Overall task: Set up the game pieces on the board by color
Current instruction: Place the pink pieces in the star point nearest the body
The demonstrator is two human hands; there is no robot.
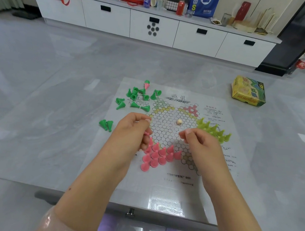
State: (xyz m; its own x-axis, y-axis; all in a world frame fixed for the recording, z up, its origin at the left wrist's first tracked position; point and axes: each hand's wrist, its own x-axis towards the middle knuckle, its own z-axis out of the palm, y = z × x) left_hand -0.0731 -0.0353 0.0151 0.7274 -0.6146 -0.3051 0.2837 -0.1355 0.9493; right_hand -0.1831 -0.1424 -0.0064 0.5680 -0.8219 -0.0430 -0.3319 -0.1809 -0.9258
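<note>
Paper board (167, 126) lies flat on grey table (42, 128); printed Chinese text on it too small to read. Yellow-green box (247, 91) far right on the table, "45" on one corner, other lettering blurred. Left hand (132, 130) pinches a pink piece (146, 133) over the board's left edge. Right hand (197, 140) has fingers curled together; whether it holds anything, cannot tell. Pink pieces (157, 156) upright, clustered near the bottom point. Yellow-green pieces (214, 130) upright on the right. Dark green pieces (136, 99) scattered top left. Small die (179, 122) at centre.
</note>
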